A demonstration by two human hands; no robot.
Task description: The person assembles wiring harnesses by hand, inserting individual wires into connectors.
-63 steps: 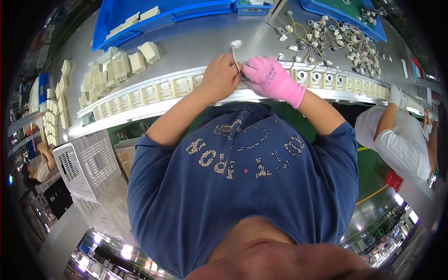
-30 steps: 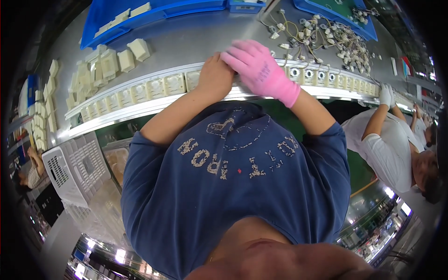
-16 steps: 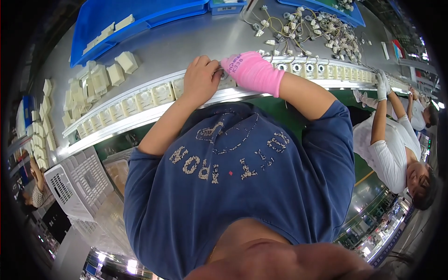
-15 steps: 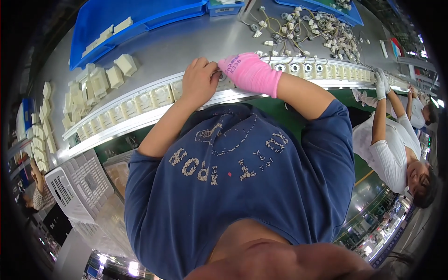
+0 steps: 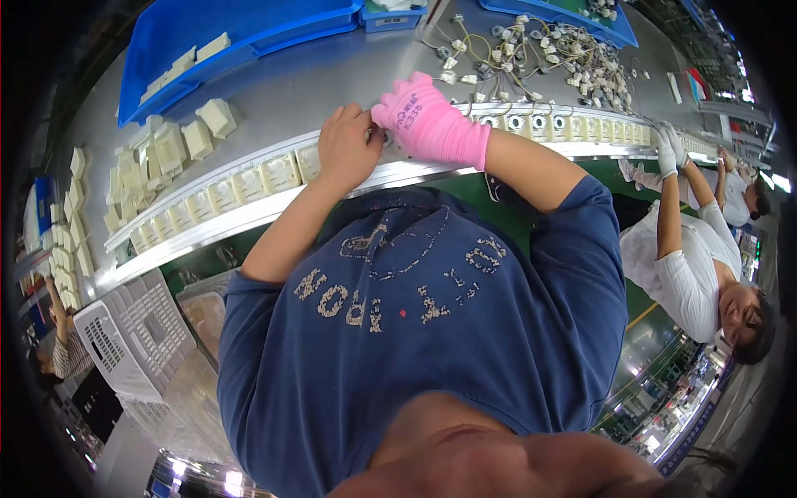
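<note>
My bare left hand point(image 5: 349, 149) is closed, its fingertips curled over the row of cream square housings point(image 5: 278, 173) in a metal rail point(image 5: 207, 236). Touching it or nearly so, my right hand point(image 5: 427, 123), in a pink knit glove, is bent inward with its fingers together. Both meet above one housing in the row, and what lies between the fingertips is hidden. To the right of the glove, several housings point(image 5: 538, 122) show dark round rings, with thin wires arching up behind them.
Behind the rail lies a heap of wires with white connectors point(image 5: 594, 79). Loose cream housings point(image 5: 170, 149) and a blue tray point(image 5: 249, 46) stand at left. A grey plastic basket point(image 5: 137, 324) is low left. A co-worker's white-gloved hands point(image 5: 668, 149) rest on the rail's right end.
My gloved hand has shifted slightly up and left, its fingers lifted a little. My left hand stays nearly in place. The whole view has moved slightly.
</note>
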